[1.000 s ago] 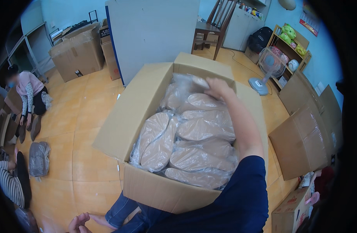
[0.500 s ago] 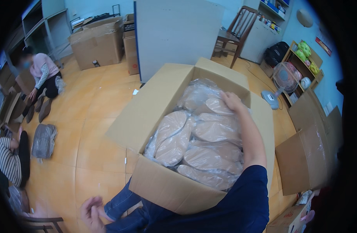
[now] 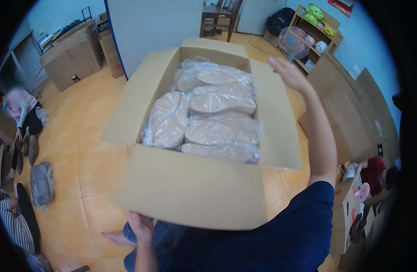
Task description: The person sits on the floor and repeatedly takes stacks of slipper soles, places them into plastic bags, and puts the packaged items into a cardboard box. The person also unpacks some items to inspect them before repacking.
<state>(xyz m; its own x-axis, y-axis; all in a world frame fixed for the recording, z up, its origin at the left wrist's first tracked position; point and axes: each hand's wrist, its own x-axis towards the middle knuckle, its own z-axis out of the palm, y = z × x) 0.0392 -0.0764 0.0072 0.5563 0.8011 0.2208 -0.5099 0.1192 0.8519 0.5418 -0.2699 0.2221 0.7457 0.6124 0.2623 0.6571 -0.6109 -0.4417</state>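
Note:
In front of me stands an open cardboard box (image 3: 195, 190), its flaps folded outward. Packed inside are tan, sole-shaped pieces (image 3: 223, 100) in clear plastic bags, several lying crosswise on the right and others lengthwise on the left. At the lower left corner of the near flap, my left hand (image 3: 142, 229) has its thumb against the edge; its other fingers are partly hidden behind the cardboard. My right hand (image 3: 290, 74) is raised beyond the far end of the right flap (image 3: 278, 118), fingers stretched out, holding nothing.
Two people sit on the floor at left, near a plastic-wrapped grey bundle (image 3: 41, 183). A fan (image 3: 294, 43) and a toy shelf (image 3: 319, 29) stand at far right. Large cardboard sheets (image 3: 349, 104) lean along the right side. Another person in red (image 3: 374, 177) is at lower right.
My right hand has left the bagged pieces and risen to the right of the box. My left hand has come from beside my leg to the near flap, which now spreads outward. The view has shifted right.

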